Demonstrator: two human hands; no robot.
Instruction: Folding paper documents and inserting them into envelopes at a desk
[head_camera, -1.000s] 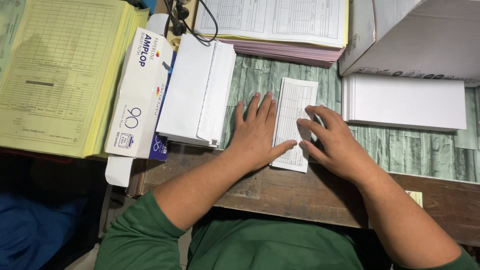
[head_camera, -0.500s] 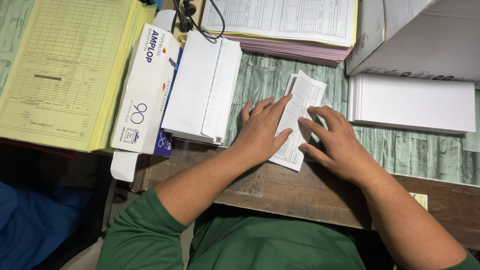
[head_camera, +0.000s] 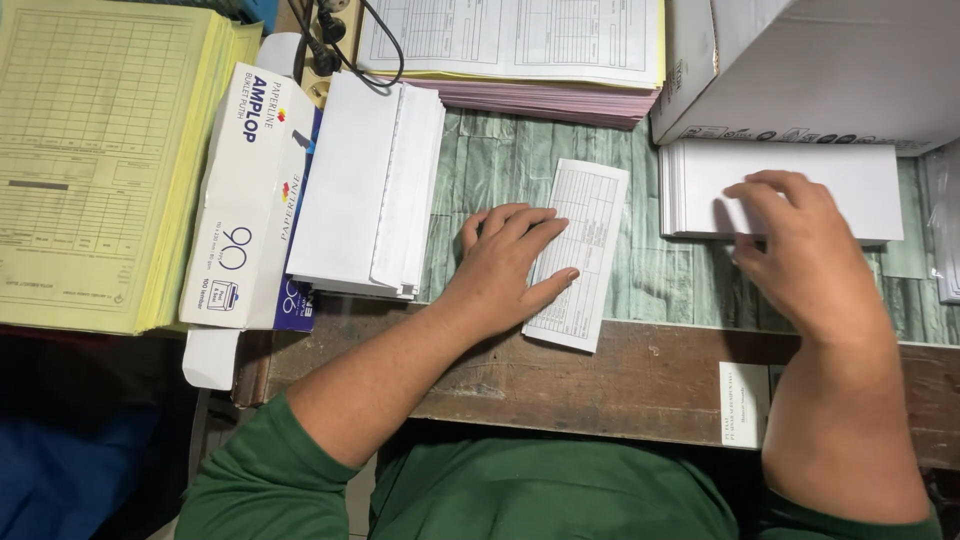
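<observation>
1. Paper slip (head_camera: 580, 250), folded and printed with a grid of lines, lies on the green surface (head_camera: 640, 280) in front of me. Its near end sticks out over the brown wooden edge.
2. My left hand (head_camera: 505, 270) lies flat on the left side of the slip. The fingers (head_camera: 520, 225) are spread a little and press down; they grip nothing.
3. My right hand (head_camera: 800, 255) is well apart from the slip, off to the right. It rests on a stack of white envelopes (head_camera: 790, 185). The fingers are bent and a bit spread, with the tips touching the top envelope. I cannot tell if they have pinched it.
4. A big white cardboard box (head_camera: 800, 70) sits just behind that stack. I cannot see what is inside it.
5. To my left is another pile of white envelopes (head_camera: 365, 190), with the flaps showing. It leans on a long white and blue envelope box (head_camera: 245, 200). The box's end flap near me hangs open, but I cannot see inside.
6. Further left is a thick pile of yellow forms (head_camera: 100, 160).
7. At the back is a stack of pink and yellow forms (head_camera: 520, 60) with a white printed sheet on top. A black cable (head_camera: 385, 45) curls beside it.
</observation>
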